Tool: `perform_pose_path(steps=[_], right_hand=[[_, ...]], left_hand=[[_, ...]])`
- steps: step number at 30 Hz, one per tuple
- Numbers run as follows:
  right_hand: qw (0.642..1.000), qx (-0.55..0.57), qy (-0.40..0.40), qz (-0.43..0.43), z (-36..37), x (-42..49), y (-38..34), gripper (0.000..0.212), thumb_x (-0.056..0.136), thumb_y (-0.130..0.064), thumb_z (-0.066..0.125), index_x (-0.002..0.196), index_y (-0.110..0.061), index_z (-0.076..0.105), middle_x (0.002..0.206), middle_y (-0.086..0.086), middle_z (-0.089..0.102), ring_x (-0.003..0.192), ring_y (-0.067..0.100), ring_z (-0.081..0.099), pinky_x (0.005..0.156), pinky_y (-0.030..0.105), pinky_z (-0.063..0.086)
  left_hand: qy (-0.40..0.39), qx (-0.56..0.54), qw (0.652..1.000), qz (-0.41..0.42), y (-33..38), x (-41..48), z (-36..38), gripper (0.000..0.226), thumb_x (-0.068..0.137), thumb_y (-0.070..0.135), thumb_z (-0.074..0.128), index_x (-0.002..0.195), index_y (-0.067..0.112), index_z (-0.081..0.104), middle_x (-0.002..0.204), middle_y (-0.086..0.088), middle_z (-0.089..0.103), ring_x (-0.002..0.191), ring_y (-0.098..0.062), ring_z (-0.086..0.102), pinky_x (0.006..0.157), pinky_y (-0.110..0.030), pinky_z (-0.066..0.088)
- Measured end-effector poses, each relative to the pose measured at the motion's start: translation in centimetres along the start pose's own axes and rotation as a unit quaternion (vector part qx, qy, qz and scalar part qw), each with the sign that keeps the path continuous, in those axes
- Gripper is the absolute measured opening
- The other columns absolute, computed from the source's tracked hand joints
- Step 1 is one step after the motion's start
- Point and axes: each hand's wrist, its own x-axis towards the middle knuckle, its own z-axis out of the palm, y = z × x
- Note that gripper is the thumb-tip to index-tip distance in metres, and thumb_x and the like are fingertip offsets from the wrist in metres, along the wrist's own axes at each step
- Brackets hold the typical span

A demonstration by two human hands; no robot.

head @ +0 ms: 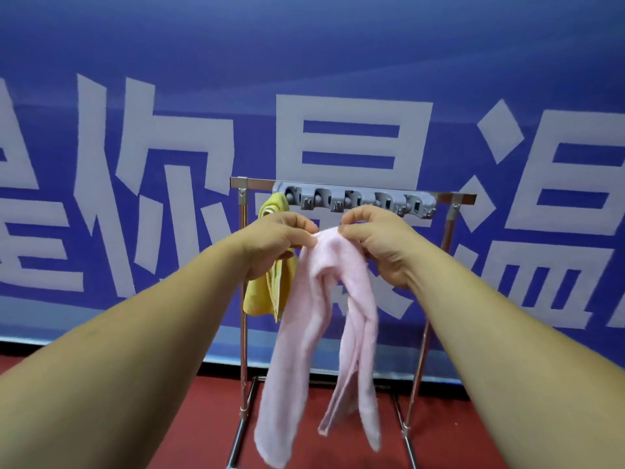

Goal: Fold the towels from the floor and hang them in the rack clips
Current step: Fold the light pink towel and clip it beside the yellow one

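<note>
Now: left hand [280,243] and right hand [384,247] pinch the pink towel [324,316] at its top; it hangs below them.
Clips [355,198]: just behind both hands.
Advice: probably bunch the top narrow, then press it into a free clip.

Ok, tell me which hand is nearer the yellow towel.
Left. The left hand overlaps the yellow towel; the right hand is further right, across the pink towel.

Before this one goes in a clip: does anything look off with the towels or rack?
The pink towel looks off: pinched at its top by the left hand and right hand, it hangs bunched in uneven strands, not a flat fold. The yellow towel hangs normally at the left end of the gray clip strip.
</note>
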Motion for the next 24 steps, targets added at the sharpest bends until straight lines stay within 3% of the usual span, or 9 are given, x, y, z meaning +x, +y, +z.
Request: perform_pose_path(steps=[3, 7, 12, 18, 22, 24], right_hand=[[0.999, -0.034, -0.017, -0.011, 0.0, 3.4, 0.0, 0.016, 0.093, -0.001, 0.067, 0.095, -0.017, 0.07, 0.091, 0.006, 0.067, 0.079, 0.019, 0.058, 0.069, 0.031, 0.047], [0.984, -0.171, -0.029, -0.034, -0.2, 8.0, 0.1, 0.016, 0.091, -0.005, 0.064, 0.089, -0.019, 0.072, 0.099, 0.002, 0.07, 0.089, 0.02, 0.06, 0.079, 0.037, 0.049], [0.951, -0.3, -0.055, -0.047, 0.5, 13.2, 0.8, 0.021, 0.09, -0.006, 0.06, 0.091, -0.022, 0.074, 0.098, 0.002, 0.071, 0.09, 0.02, 0.064, 0.079, 0.04, 0.057], [0.946, -0.314, -0.013, -0.08, 1.3, 18.5, 0.7, 0.02, 0.09, -0.012, 0.059, 0.089, -0.026, 0.073, 0.091, -0.003, 0.071, 0.087, 0.021, 0.065, 0.079, 0.04, 0.058], [0.948, -0.302, -0.002, -0.097, 2.1, 22.0, 0.4, 0.02, 0.09, -0.012, 0.056, 0.089, -0.025, 0.071, 0.09, -0.002, 0.069, 0.08, 0.023, 0.062, 0.075, 0.042, 0.058], [0.937, -0.333, 0.005, -0.104, 2.7, 23.2, 0.6, 0.02, 0.089, -0.014, 0.055, 0.088, -0.027, 0.07, 0.09, -0.007, 0.067, 0.084, 0.024, 0.064, 0.084, 0.048, 0.059]], left_hand=[[0.006, 0.097, 0.995, 0.022, 0.9, 3.2, -1.1, 0.019, 0.092, 0.0, 0.072, 0.111, 0.0, 0.072, 0.097, -0.013, 0.071, 0.09, -0.021, 0.064, 0.08, -0.032, 0.053], [0.041, 0.291, 0.955, 0.033, 1.8, 7.7, -2.1, 0.017, 0.094, 0.012, 0.07, 0.11, 0.02, 0.072, 0.105, -0.002, 0.072, 0.095, -0.017, 0.064, 0.072, -0.028, 0.048], [0.043, 0.437, 0.898, 0.031, 0.3, 12.4, -2.9, 0.024, 0.1, 0.021, 0.061, 0.122, 0.027, 0.065, 0.119, 0.002, 0.07, 0.106, -0.021, 0.065, 0.091, -0.039, 0.058], [0.091, 0.431, 0.897, 0.04, 1.5, 16.8, -5.6, 0.025, 0.095, 0.02, 0.062, 0.117, 0.031, 0.067, 0.117, 0.005, 0.072, 0.107, -0.021, 0.067, 0.097, -0.044, 0.058], [0.114, 0.356, 0.927, 0.029, 1.7, 19.6, -7.0, 0.028, 0.09, 0.007, 0.061, 0.11, 0.023, 0.071, 0.107, -0.002, 0.073, 0.1, -0.024, 0.069, 0.084, -0.041, 0.061], [0.13, 0.322, 0.937, 0.026, 1.2, 20.6, -7.2, 0.027, 0.089, 0.005, 0.057, 0.107, 0.02, 0.07, 0.099, -0.004, 0.071, 0.09, -0.023, 0.067, 0.071, -0.036, 0.057]])
